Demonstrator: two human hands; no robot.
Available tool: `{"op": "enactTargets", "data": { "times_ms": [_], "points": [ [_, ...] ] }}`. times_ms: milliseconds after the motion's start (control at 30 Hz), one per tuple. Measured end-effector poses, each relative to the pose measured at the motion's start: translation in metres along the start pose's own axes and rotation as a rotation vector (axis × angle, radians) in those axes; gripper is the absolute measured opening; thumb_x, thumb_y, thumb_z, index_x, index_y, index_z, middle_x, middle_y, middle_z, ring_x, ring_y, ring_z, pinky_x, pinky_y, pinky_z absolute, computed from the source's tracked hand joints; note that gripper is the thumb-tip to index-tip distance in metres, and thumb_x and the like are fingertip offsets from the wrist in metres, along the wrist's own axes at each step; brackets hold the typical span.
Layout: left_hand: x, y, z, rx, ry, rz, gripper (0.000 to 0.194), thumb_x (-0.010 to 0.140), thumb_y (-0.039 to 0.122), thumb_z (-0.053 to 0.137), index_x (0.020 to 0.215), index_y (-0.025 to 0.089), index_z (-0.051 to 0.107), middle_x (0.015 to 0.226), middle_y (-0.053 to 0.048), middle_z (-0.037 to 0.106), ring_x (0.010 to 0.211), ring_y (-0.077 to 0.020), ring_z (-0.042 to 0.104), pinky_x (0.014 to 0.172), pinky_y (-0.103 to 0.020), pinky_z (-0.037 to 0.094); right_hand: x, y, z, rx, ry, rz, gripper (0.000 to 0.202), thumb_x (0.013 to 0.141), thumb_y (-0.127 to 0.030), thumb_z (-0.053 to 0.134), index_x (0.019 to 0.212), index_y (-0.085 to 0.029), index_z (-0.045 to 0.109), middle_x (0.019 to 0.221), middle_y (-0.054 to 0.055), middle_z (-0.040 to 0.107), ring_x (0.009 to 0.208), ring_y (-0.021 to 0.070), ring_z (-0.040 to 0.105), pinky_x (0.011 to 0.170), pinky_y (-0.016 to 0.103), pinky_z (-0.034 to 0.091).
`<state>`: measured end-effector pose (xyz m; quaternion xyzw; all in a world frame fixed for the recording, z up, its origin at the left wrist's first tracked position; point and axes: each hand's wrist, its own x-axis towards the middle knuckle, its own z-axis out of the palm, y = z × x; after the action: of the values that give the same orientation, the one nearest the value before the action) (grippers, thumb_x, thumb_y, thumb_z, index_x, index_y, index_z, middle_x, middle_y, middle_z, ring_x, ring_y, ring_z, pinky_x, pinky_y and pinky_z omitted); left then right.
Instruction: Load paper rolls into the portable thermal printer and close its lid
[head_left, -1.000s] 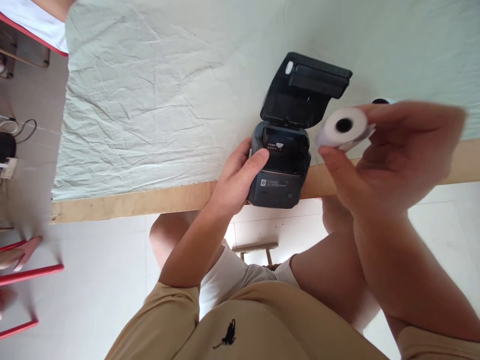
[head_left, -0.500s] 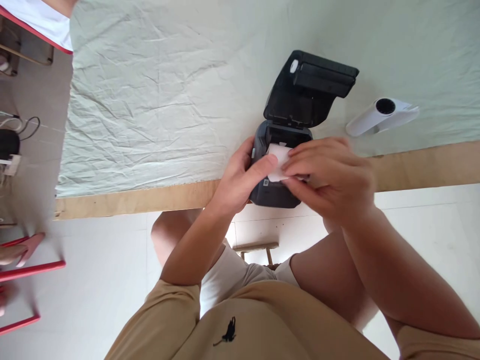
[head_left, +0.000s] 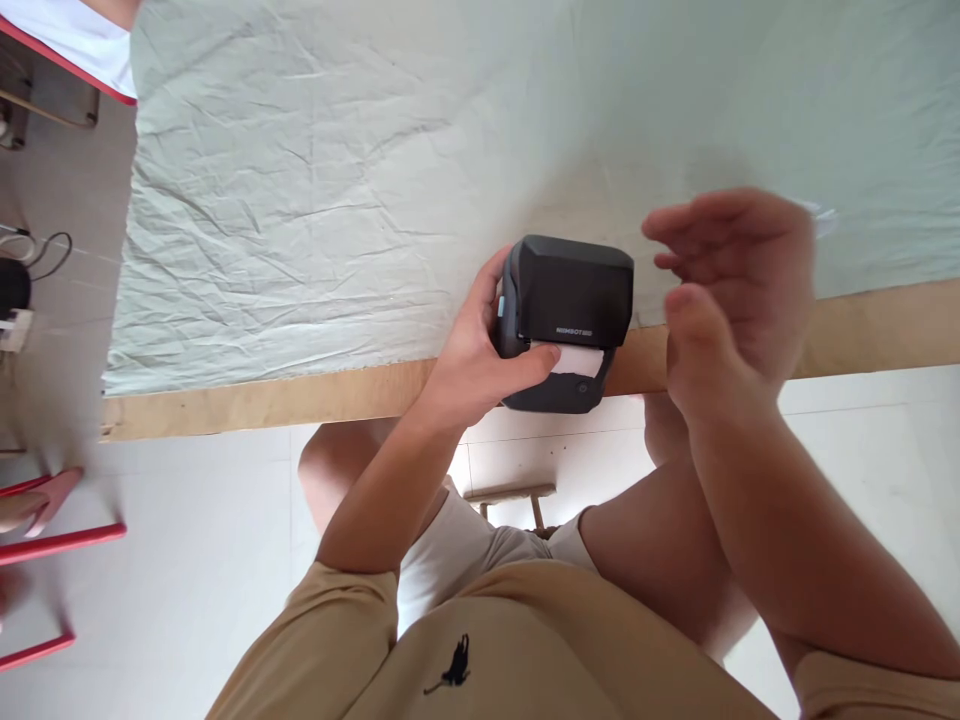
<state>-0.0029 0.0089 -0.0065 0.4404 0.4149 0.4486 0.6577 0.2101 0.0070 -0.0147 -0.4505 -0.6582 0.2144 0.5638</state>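
Stretching across the upper part of the frame, where it fills most of the width, the worktop (head_left: pixel 262 405) carries a wrinkled pale green cloth (head_left: pixel 300 200) and shows a bare light-brown wooden strip along its near edge. Below it, at the bottom centre, is a tan short-sleeved shirt (head_left: pixel 555 640) with 1 small black figure (head_left: pixel 454 664) on the chest.

Right of centre, the right hand (head_left: pixel 735 280) is raised over the near edge, slightly blurred, its fingers loosely curved and the thumb spread apart from them, with nothing seen between them. At the centre, the left hand (head_left: pixel 480 360) grips the left side of a boxy black-and-grey plastic printer (head_left: pixel 574 290), fingers wrapped round that side and thumb laid across the front.

The printer sits at the worktop's near edge, its lid down; whether it rests on the wood cannot be told. Under the lid, 1 short white paper strip (head_left: pixel 583 361) sticks out, the left thumb touching its left end. Just beside the right hand, 1 white paper edge (head_left: pixel 825 221) shows, the rest hidden.
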Motion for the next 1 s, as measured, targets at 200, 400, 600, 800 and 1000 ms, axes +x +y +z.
{"op": "enactTargets", "data": {
  "times_ms": [200, 400, 600, 800, 1000],
  "points": [
    [-0.003, -0.002, -0.002, -0.032, -0.022, 0.002, 0.068, 0.082, 0.061, 0.097, 0.137, 0.031, 0.069, 0.125, -0.007, 0.079, 0.12, -0.0322, 0.08, 0.093, -0.04, 0.069, -0.009, 0.014, 0.006, 0.018, -0.264, 0.099, 0.06, 0.103, -0.057, 0.066, 0.158, -0.041, 0.051, 0.138, 0.005, 0.073, 0.101, 0.023, 0.077, 0.078, 0.04, 0.069],
    [-0.002, 0.0, 0.0, -0.033, -0.005, -0.04, 0.051, 0.091, 0.056, 0.09, 0.132, 0.031, 0.073, 0.117, -0.005, 0.082, 0.109, -0.0281, 0.081, 0.081, -0.034, 0.068, -0.009, 0.025, 0.01, 0.036, -0.264, 0.095, 0.061, 0.099, -0.053, 0.072, 0.156, -0.042, 0.052, 0.132, 0.003, 0.075, 0.081, 0.0174, 0.073, 0.059, 0.031, 0.063],
    [-0.002, 0.006, 0.009, -0.08, 0.001, 0.051, 0.054, 0.096, 0.074, 0.078, 0.132, 0.034, 0.076, 0.139, -0.004, 0.079, 0.146, -0.0325, 0.072, 0.105, -0.041, 0.069, -0.009, 0.03, 0.009, 0.071, -0.269, 0.071, 0.065, 0.103, -0.059, 0.066, 0.162, -0.04, 0.046, 0.143, 0.006, 0.071, 0.107, 0.0236, 0.077, 0.082, 0.04, 0.071],
    [0.001, -0.001, 0.008, -0.117, 0.04, 0.0, 0.054, 0.104, 0.077, 0.063, 0.132, 0.033, 0.076, 0.131, -0.005, 0.082, 0.145, -0.0332, 0.074, 0.104, -0.042, 0.072, -0.009, 0.026, 0.008, 0.106, -0.276, 0.056, 0.067, 0.103, -0.061, 0.067, 0.163, -0.039, 0.047, 0.144, 0.008, 0.072, 0.123, 0.0285, 0.076, 0.095, 0.047, 0.072],
    [0.001, -0.006, 0.005, -0.156, 0.116, -0.058, 0.061, 0.105, 0.082, 0.056, 0.108, 0.026, 0.079, 0.106, -0.007, 0.085, 0.122, -0.035, 0.085, 0.088, -0.045, 0.076, -0.008, 0.017, 0.002, 0.069, -0.272, 0.101, 0.069, 0.094, -0.054, 0.079, 0.157, -0.038, 0.057, 0.148, 0.008, 0.072, 0.125, 0.0283, 0.077, 0.097, 0.049, 0.073]
  ]
}}
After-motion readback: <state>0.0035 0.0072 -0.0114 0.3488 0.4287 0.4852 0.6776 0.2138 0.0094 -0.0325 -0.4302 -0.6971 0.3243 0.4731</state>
